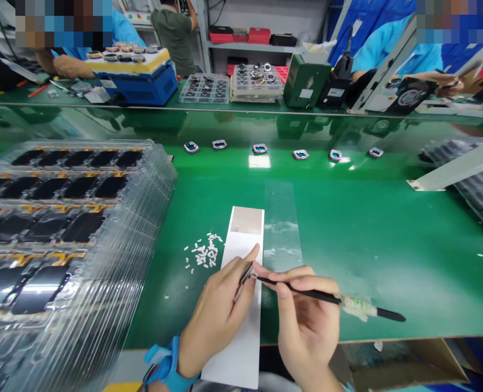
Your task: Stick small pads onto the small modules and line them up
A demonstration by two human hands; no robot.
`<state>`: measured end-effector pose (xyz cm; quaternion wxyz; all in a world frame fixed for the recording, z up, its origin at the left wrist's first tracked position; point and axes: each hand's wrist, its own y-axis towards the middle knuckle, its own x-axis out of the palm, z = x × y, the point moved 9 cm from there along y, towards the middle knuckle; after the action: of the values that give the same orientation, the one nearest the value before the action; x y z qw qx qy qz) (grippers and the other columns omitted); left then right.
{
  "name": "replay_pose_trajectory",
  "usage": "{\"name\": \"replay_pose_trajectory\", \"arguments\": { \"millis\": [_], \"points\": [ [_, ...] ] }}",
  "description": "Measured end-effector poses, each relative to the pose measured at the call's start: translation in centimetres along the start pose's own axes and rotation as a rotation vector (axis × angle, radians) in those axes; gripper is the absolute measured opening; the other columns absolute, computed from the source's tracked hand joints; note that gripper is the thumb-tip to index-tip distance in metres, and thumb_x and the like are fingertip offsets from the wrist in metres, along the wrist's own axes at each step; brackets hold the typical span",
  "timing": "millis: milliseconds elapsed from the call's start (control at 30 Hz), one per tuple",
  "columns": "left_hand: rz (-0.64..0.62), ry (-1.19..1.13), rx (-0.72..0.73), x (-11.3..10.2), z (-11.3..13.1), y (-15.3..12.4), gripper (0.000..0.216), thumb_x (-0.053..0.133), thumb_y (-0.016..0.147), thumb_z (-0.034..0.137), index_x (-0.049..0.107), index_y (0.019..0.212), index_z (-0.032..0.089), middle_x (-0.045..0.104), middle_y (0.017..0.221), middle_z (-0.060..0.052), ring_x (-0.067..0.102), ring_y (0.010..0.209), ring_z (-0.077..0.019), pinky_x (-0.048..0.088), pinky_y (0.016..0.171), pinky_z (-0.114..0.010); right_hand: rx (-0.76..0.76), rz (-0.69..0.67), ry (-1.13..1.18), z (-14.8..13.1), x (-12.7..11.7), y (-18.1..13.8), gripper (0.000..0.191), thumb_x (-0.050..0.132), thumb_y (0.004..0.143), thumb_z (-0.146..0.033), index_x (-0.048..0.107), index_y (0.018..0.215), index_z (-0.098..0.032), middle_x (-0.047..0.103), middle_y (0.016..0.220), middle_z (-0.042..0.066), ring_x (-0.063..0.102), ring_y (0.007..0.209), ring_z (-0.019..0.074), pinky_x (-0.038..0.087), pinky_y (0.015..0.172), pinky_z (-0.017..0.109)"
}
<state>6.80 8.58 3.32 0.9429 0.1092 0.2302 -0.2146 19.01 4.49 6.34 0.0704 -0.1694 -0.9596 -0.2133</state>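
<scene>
1. The left hand [216,316] is almost closed: thumb and forefinger pinch a narrow dark-and-silver piece [244,279], tilted above the paper. It is too small to tell exactly what it is.
2. The right hand [309,321] is closed in a pen grip around a black-handled pick [302,291], which has a green-and-white tape wrap [358,307] near its rear end. From the hand, the tip points toward 9 o'clock and meets the pinched piece, or sits just beside it; I cannot tell which.
3. With the hands as the clock's centre, a white paper strip [241,348] runs beneath them, ending at 12 o'clock in a beige square patch [246,220].
4. Small white flakes [204,251] lie at 10 o'clock on the green bench mat [347,261], just beside the strip. A band of clear tape [282,228] sits at 1 o'clock.
5. A blue wrist strap [167,362] circles the left wrist.
6. At 9 o'clock stand stacked clear plastic trays [143,185] of black screen panels [80,227].
7. Six small pink-rimmed frames [260,148] form a row at 12 o'clock.
8. Across the bench, a co-worker's forearm [69,66] rests at 11 o'clock beside a blue machine [139,81].
</scene>
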Motion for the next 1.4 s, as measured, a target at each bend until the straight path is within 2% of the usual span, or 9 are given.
{"name": "replay_pose_trajectory", "arguments": {
  "millis": [467,900,1100,1400],
  "points": [
    [0.022,-0.014,-0.032,-0.3,-0.5,-0.3,0.052,0.034,0.103,0.023,0.032,0.156,0.025,0.062,0.107,-0.008,0.061,0.094,-0.0219,0.05,0.084,-0.035,-0.017,0.007,-0.01,1.2,0.3,-0.2,0.025,0.05,0.095,-0.002,0.053,0.104,-0.026,0.067,0.096,0.003,0.073,0.1,0.0199,0.066,0.083,0.04],
    [0.018,0.038,-0.045,-0.3,-0.6,-0.1,0.054,0.033,0.103,0.021,0.032,0.156,0.028,0.062,0.104,-0.007,0.061,0.092,-0.0215,0.051,0.081,-0.033,-0.031,0.005,-0.02,1.4,0.1,-0.3,0.027,0.05,0.094,-0.001,0.053,0.105,-0.026,0.067,0.097,0.003,0.072,0.1,0.0202,0.066,0.084,0.041],
    [0.001,0.076,-0.061,-0.2,-0.9,-0.3,0.053,0.031,0.103,0.021,0.032,0.156,0.029,0.064,0.108,-0.007,0.061,0.103,-0.0228,0.051,0.085,-0.032,-0.024,0.005,-0.022,1.5,0.1,-0.2,0.029,0.05,0.094,0.0,0.053,0.105,-0.027,0.068,0.097,0.003,0.073,0.1,0.0194,0.066,0.084,0.039],
    [0.025,-0.019,-0.046,-0.5,-0.4,-0.2,0.05,0.034,0.104,0.02,0.038,0.153,0.028,0.065,0.12,-0.006,0.062,0.103,-0.0183,0.05,0.093,-0.029,-0.01,-0.005,-0.022,1.7,0.3,-0.3,0.027,0.049,0.095,-0.001,0.052,0.105,-0.027,0.067,0.097,0.003,0.073,0.1,0.0198,0.066,0.083,0.039]
  ]
}}
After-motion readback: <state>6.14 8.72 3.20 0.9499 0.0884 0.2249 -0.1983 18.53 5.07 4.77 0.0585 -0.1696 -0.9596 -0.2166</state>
